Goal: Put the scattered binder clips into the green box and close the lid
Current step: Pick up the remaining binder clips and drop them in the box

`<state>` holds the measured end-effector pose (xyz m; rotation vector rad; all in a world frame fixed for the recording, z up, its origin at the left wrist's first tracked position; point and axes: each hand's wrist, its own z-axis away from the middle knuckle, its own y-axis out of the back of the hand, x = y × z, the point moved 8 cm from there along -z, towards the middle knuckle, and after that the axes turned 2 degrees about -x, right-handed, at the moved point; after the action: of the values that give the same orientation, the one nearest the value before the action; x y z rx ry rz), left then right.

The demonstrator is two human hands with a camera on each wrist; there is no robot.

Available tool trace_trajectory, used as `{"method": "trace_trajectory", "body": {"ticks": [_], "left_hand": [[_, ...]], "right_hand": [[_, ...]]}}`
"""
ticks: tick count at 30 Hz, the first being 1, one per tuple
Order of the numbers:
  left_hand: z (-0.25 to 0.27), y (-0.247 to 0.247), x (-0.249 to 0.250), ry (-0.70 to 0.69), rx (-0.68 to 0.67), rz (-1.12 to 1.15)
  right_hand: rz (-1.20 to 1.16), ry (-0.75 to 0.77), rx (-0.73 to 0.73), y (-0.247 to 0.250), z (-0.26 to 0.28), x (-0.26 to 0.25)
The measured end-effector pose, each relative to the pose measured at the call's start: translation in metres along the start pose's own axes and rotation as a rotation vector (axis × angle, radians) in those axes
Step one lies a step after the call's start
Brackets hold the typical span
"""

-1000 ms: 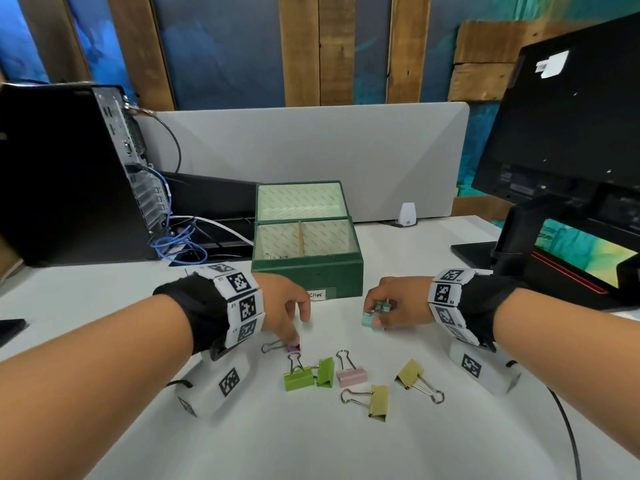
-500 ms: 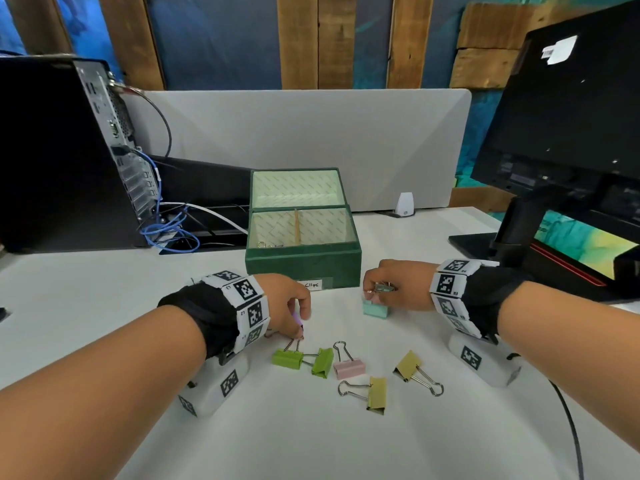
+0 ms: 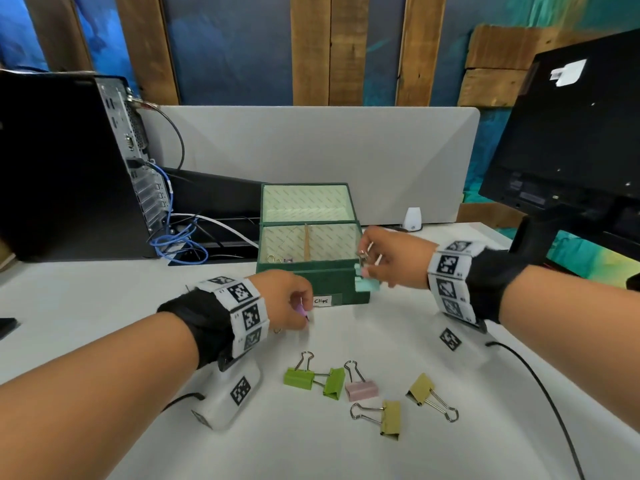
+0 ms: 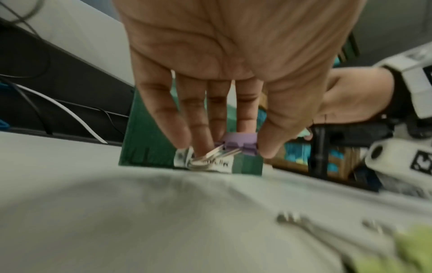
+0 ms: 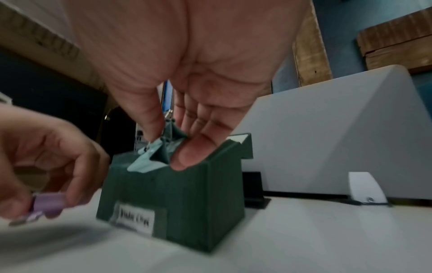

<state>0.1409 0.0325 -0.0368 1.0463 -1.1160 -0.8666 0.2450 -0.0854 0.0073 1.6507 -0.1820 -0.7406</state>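
The green box (image 3: 311,285) sits mid-table with its lid (image 3: 306,202) tipped back behind it, a divider splitting the inside; open tabletop (image 3: 104,299) lies to its left. The right hand (image 3: 391,261) hangs at the box's near right corner, thumb and fingers pinched on a pale teal clip (image 3: 367,284). The left hand (image 3: 284,299), just in front of the box's label (image 3: 322,301), pinches a purple clip (image 4: 238,142) between thumb and fingers. Five more clips lie nearer: two green (image 3: 298,378), one pink (image 3: 361,389), two olive (image 3: 391,418).
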Motion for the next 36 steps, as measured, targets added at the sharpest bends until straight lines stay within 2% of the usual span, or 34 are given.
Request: {"method": "trace_trajectory", "body": {"ticks": [8,13,19,23,26,29,33,34,36], "left_hand": [[0.006,0.071,-0.036,0.113,0.234,0.287],[0.006,0.085,-0.051,0.133,0.372,0.483],[-0.004,0.094,-0.052,0.102,0.455,0.366],[-0.018,0.100,-0.039,0.069,0.471,0.336],[-0.028,0.098,-0.034,0.084,0.452,0.314],[-0.034,0.087,-0.031,0.111,0.378,0.251],[-0.020,0.079,-0.009,0.059,0.322,0.164],[-0.014,0.073,-0.001,0.053,0.263,0.145],[-0.002,0.053,0.016,0.071,0.057,0.052]], "right_hand": [[-0.183,0.084,0.164,0.033,-0.065,-0.065],[-0.159,0.080,0.184,0.022,-0.084,-0.071],[-0.083,0.122,0.115,0.013,-0.058,-0.049],[0.098,0.092,0.011,0.011,-0.023,-0.023],[0.208,0.060,-0.096,0.003,0.000,-0.008],[0.248,0.044,-0.182,-0.008,0.017,0.004],[0.226,0.038,-0.308,-0.024,0.033,0.012],[0.216,0.039,-0.331,-0.027,0.036,0.013],[0.201,0.042,-0.353,-0.032,0.041,0.014]]}}
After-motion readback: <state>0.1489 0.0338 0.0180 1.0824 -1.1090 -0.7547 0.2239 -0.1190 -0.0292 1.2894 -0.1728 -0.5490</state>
